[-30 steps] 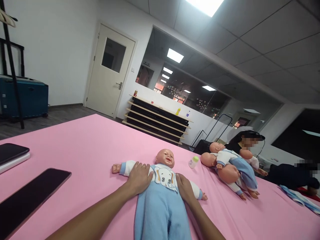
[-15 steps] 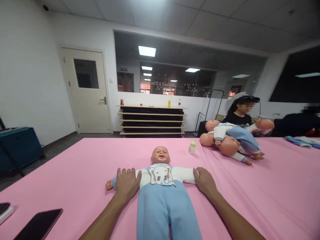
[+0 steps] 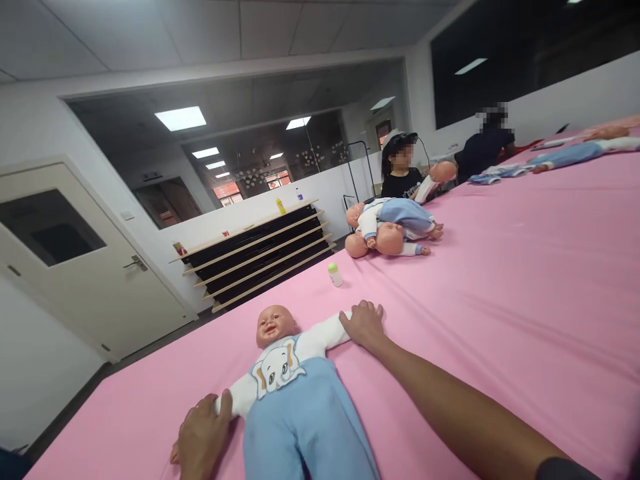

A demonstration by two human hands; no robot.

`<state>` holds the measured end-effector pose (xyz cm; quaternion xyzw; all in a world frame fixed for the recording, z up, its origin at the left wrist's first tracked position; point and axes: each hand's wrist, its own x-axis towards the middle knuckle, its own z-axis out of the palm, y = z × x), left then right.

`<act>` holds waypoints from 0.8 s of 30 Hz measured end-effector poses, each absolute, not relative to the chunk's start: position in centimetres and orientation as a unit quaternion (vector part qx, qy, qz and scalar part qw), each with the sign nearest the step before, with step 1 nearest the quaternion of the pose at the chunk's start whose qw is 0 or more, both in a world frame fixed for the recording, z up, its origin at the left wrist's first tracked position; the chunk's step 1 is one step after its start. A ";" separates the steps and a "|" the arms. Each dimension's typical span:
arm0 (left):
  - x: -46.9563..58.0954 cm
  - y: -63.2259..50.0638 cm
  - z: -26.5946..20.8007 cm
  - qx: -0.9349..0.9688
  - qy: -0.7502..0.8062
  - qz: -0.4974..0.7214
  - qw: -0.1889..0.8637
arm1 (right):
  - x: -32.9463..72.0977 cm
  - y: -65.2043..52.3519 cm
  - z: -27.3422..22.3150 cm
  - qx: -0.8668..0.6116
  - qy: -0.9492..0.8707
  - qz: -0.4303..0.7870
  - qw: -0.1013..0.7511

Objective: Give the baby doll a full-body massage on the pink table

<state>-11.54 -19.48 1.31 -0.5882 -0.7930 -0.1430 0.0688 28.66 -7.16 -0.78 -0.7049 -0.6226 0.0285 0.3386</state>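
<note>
A baby doll lies on its back on the pink-covered table, its head pointing away from me and its arms spread wide. It wears a white and blue romper with an elephant on the chest. My left hand is wrapped over the sleeve on the left, the doll's fingers just showing beyond it. On the other side, my right hand grips the end of the outstretched sleeve and covers the doll's hand. Past the doll's head stands a small white bottle with a green cap.
Several more dolls are heaped at the table's far edge, where a person in a cap holds another. Farther right are a second person, folded clothes and another doll. A shelf stack stands behind the table.
My view has swung right and tilted, so the phone on the left has gone out of sight. Both hands remain on the doll's arms, and the doll lies as before.
</note>
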 end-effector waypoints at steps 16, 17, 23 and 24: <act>-15.7 -24.0 1.5 -0.631 -0.751 -0.191 0.034 | 28.5 -8.0 0.5 -0.676 -0.604 0.017 0.421; -15.5 -24.0 1.8 -0.612 -0.767 -0.187 0.050 | 28.6 -7.9 0.5 -0.677 -0.600 0.025 0.427; -11.2 -26.2 1.8 -0.603 -0.767 -0.160 0.149 | 29.0 -7.2 -0.2 -0.662 -0.579 0.066 0.472; -10.2 -27.3 1.2 -0.622 -0.751 -0.171 0.143 | 29.1 -7.0 -0.4 -0.655 -0.573 0.075 0.487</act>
